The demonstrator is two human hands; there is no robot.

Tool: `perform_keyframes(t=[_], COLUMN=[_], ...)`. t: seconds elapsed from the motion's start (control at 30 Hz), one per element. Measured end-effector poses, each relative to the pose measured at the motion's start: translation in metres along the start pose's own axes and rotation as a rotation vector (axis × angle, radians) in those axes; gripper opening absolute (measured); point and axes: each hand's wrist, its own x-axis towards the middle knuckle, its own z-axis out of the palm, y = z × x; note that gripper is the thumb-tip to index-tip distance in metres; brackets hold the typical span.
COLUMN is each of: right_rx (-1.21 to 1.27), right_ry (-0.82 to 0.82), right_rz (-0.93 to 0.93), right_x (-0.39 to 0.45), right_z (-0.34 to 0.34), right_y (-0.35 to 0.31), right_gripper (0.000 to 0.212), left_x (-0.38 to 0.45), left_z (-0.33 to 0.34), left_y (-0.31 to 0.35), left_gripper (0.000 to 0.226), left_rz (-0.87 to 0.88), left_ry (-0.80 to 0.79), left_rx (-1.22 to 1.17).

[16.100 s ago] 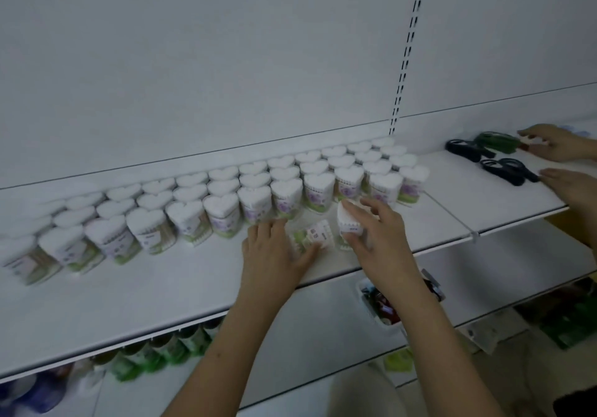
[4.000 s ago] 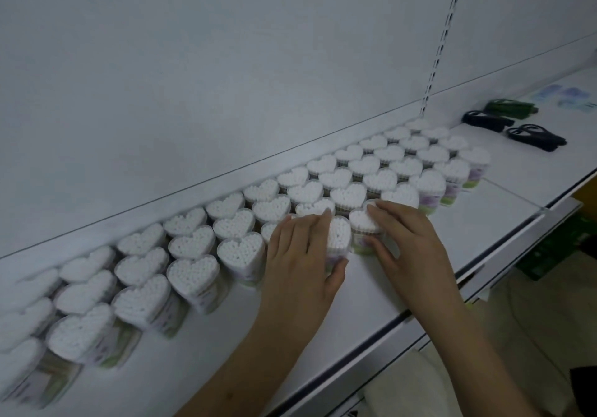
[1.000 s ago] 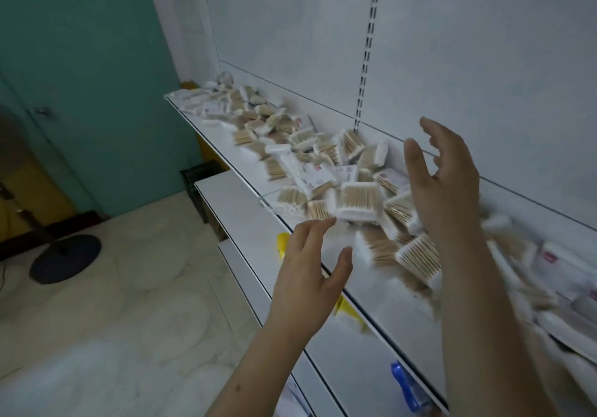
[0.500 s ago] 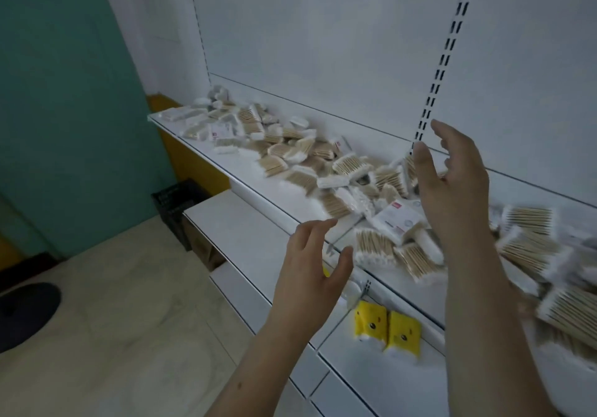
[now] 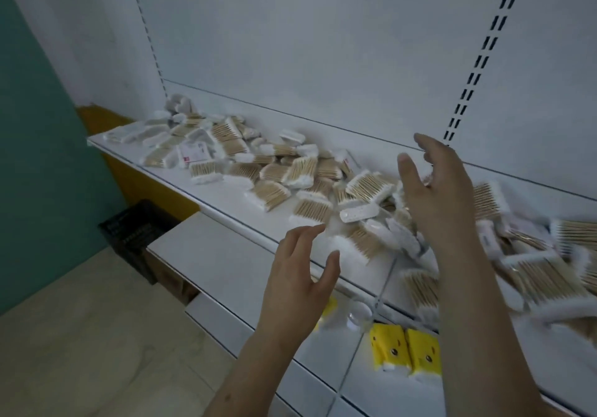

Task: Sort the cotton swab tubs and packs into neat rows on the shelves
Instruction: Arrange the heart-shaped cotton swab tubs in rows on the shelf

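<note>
A jumbled heap of cotton swab packs (image 5: 284, 174), clear wrappers with wooden sticks and white tips, covers the white shelf (image 5: 226, 197) from far left to the right edge. My left hand (image 5: 298, 274) hovers in front of the shelf's front edge, fingers spread, holding nothing. My right hand (image 5: 436, 190) is raised above the packs in the middle of the heap, fingers apart and empty. Neither hand touches a pack. The heart-shaped tubs are out of view.
Two yellow packs (image 5: 405, 350) lie on the lower shelf (image 5: 245, 255) below my hands. A black crate (image 5: 135, 232) stands on the floor at the left by a teal wall (image 5: 38, 125). The white slotted back panel (image 5: 323, 45) rises behind the shelf.
The view has swung from the rows of heart-shaped tubs to the heap of packs. Over the last second both open hands have come closer to the heap, still empty.
</note>
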Motion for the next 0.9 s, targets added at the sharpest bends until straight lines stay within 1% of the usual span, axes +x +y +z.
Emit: perform_keyframes(t=[0.2, 0.33, 0.6, 0.67, 0.73, 0.9], right_rx=[-0.016, -0.057, -0.101, -0.123, -0.145, -0.196], right_ry=[-0.002, -0.027, -0.079, -0.082, -0.073, -0.017], right_rz=[0.113, 0.142, 0.146, 0.161, 0.179, 0.194], right_x=[0.039, 0.065, 0.095, 0.096, 0.096, 0.102], right_z=[0.072, 0.117, 0.193, 0.21, 0.228, 0.28], right_y=[-0.003, -0.015, -0.044, -0.049, -0.055, -0.083], right_gripper=[0.048, 0.049, 0.049, 0.049, 0.05, 0.048], left_x=[0.088, 0.138, 0.201, 0.216, 0.232, 0.272], left_z=[-0.022, -0.039, -0.085, -0.097, -0.109, -0.146], left_y=[-0.059, -0.088, -0.153, -0.168, -0.184, -0.225], left_gripper=[0.04, 0.042, 0.039, 0.042, 0.046, 0.038], left_rz=[0.074, 0.121, 0.141, 0.135, 0.144, 0.185], left_ry=[-0.065, -0.134, -0.095, -0.097, -0.112, -0.124], left_rx=[0.046, 0.058, 0.016, 0.009, 0.004, -0.05])
